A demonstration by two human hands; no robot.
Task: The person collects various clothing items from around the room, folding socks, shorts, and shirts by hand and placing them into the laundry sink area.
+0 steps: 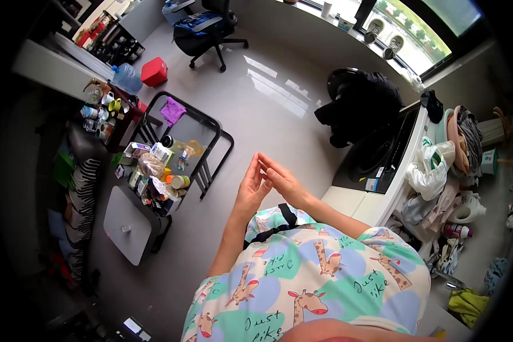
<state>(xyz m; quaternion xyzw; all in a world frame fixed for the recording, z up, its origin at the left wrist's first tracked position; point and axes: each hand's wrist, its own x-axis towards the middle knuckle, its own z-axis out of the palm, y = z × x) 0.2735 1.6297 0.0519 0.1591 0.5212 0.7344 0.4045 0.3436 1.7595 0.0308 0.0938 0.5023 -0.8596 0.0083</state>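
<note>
My left hand (252, 188) and my right hand (286, 183) meet at the fingertips in front of my body, fingers stretched out and palms facing each other. Nothing shows between them. Below the hands is the patterned giraffe clothing (319, 268) I wear, with a black strap (288, 215) near the wrists. To the left of my hands stands a dark glass table (195, 122) bearing a purple cloth (172, 111), jars, boxes and bags.
A grey-topped small table (125, 228) stands at the left. Black clothing (376, 94) lies over a black-fronted machine (370, 157) at the right. Farther off are an office chair (202, 37), a red bin (154, 72) and a water bottle (126, 78). White bags (427, 171) sit at the right.
</note>
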